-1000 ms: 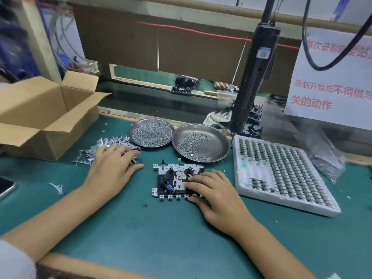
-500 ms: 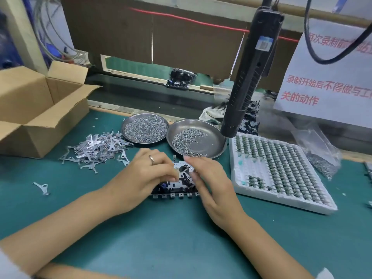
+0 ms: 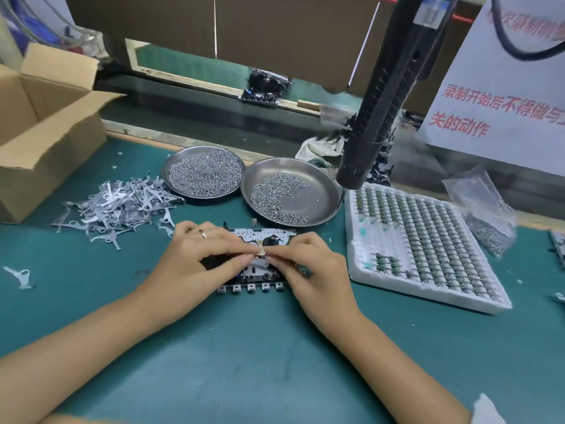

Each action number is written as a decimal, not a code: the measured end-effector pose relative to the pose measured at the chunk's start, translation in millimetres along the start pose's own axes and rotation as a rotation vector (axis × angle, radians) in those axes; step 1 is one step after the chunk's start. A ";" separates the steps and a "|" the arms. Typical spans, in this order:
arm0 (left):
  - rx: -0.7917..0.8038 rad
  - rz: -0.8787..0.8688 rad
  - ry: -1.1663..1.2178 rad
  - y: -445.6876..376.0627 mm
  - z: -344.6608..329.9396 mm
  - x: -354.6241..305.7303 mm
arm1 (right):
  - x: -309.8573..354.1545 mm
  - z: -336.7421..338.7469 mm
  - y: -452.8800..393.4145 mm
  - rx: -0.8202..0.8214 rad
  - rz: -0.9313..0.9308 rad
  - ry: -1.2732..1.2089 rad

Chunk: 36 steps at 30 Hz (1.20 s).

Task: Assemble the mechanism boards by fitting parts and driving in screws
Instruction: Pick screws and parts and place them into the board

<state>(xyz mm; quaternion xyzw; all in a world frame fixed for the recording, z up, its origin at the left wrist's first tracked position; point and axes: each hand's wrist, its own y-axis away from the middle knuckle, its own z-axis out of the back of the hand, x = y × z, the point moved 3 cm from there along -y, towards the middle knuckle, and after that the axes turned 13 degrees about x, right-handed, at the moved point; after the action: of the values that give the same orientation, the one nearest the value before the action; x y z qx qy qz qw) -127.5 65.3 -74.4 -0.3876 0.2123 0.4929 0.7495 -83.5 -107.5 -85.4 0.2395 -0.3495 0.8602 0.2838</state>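
A mechanism board [image 3: 263,237] of black plastic and white metal lies flat on the green mat, its row of small tabs facing me. Both hands cover most of it. My left hand [image 3: 201,264] and my right hand [image 3: 308,267] meet over its middle, fingertips together on a small flat metal lever part [image 3: 258,264] that lies on the board. Which fingers pinch it is partly hidden. A pile of the same grey metal lever parts [image 3: 119,206] lies to the left. Two steel dishes of screws [image 3: 203,172] [image 3: 321,185] stand behind the board.
A black electric screwdriver [image 3: 376,111] hangs over the right dish. A white foam tray of small components [image 3: 428,237] is on the right, with a plastic bag of screws [image 3: 486,215] behind it. An open cardboard box [image 3: 46,130] stands far left. One stray lever [image 3: 20,276] lies near the left edge.
My left hand left the lever pile and came onto the board with a part. My right hand slid from the board's right side to its middle, meeting the left fingertips.
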 end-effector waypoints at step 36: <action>0.107 0.237 0.272 -1.1 1.4 7.4 | 6.9 0.1 7.3 0.111 0.075 0.093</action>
<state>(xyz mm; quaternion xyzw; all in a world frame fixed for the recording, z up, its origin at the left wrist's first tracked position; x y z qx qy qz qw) -123.5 70.4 -78.4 -0.3826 0.3818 0.5086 0.6701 -93.3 -109.7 -84.6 0.2015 -0.2966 0.8984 0.2535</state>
